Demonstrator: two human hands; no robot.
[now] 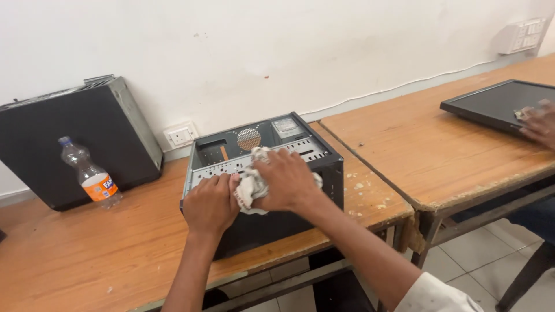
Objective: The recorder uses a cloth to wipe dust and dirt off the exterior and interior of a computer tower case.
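White rag (252, 184), crumpled, is gripped by right hand (286, 180); fingers closed over it, pressed on top edge of PC case (277, 222).
Left hand (211, 203): closed on near-left top corner of case, touching rag; case seems steadied by it.
Case: black, side panel off, interior exposed w/ round fan grille at back; set on wooden table (87, 260), near front edge, approx. centre of view.
Progress (judged): wiping is under way along near top rim. Interior and rear panel look dusty/grey, so prob. not yet done; outer front face can't be assessed from this angle. How much has been cleaned can't be told for certain.
Surroundings, outward:
- plastic bottle (91, 173), orange label, upright, well left of case.
- 2nd black case (75, 144), leaned at wall, behind bottle.
- wall socket (180, 136), just behind open case.
- adjoining table (416, 150) to right; flat monitor (497, 104) laid on it, touched by another person's hand (537, 124).
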